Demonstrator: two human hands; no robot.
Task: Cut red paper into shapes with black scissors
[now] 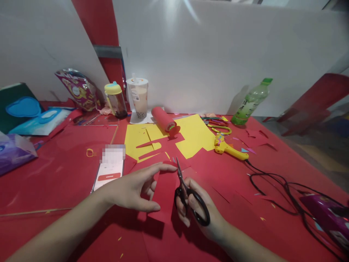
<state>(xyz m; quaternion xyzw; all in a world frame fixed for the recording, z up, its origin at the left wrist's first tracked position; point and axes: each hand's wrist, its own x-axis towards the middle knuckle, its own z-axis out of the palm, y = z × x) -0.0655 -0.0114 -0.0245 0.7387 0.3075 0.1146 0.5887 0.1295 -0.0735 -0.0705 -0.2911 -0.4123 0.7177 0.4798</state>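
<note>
In my right hand [199,203] are black-handled scissors [200,207], their slim metal blades pointing up and away and slightly parted. My left hand [133,189] holds a red paper strip [165,193], index finger along its far edge and thumb near its close edge. The blade tips stand at the strip's upper right corner, close to my left index fingertip. Beyond my hands lie yellow paper sheets [196,134] with cut red paper pieces on them. A red paper roll [163,118] with a round flap at its near end rests behind these.
To the left, a phone [110,171] lies on the red-covered table [62,174]. A cup of bubble tea [140,98], a yellow-lidded bottle [116,100] and a green bottle [251,103] stand along the back. A yellow glue gun [230,148] trails a black cord on the right.
</note>
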